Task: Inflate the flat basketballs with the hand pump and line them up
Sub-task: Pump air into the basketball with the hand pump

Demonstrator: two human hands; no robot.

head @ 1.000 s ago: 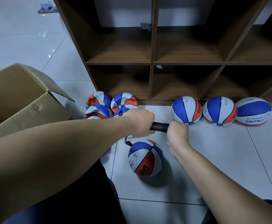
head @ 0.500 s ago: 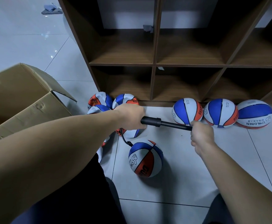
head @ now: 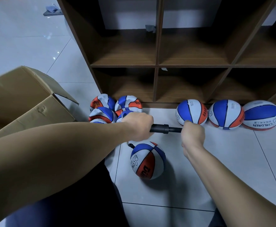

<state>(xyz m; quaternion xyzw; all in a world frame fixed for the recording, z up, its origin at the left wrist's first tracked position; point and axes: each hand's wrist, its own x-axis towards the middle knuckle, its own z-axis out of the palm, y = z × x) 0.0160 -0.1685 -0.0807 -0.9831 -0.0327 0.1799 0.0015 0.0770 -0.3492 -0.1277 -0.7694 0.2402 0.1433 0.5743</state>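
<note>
Pump (head: 166, 128) horizontal, handle rightward.

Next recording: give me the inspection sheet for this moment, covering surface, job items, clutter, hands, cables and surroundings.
Surface: white tiled floor, glossy.
Job's things: ball on the hose lies on the floor, rounded; three inflated balls lined up along the shelf base; flat balls piled by the shelf's left end; black hand pump held level.
Clutter: open cardboard box at left; grey cloth far off.
Hands: left hand grips the pump barrel; right hand grips its handle end.
Cables: short black hose runs to the ball.
Surroundings: wooden cubby shelf, no balls in its cubbies.
</note>
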